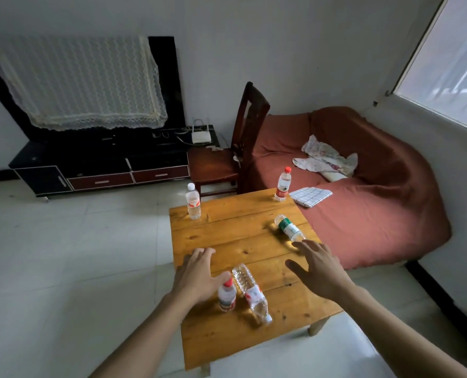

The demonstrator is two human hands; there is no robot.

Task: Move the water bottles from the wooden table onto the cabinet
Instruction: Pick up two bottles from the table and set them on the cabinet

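Water bottles sit under two outstretched arms: left hand and right hand spread, grasping nothing.

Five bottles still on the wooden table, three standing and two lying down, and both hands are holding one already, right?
Not quite. In the head view the left hand and right hand are open above the wooden table, holding nothing. The rest is right.

Five bottles on wooden table: two upright at far corners, one lying right, two near front-left. Cabinet behind-left, bed right.
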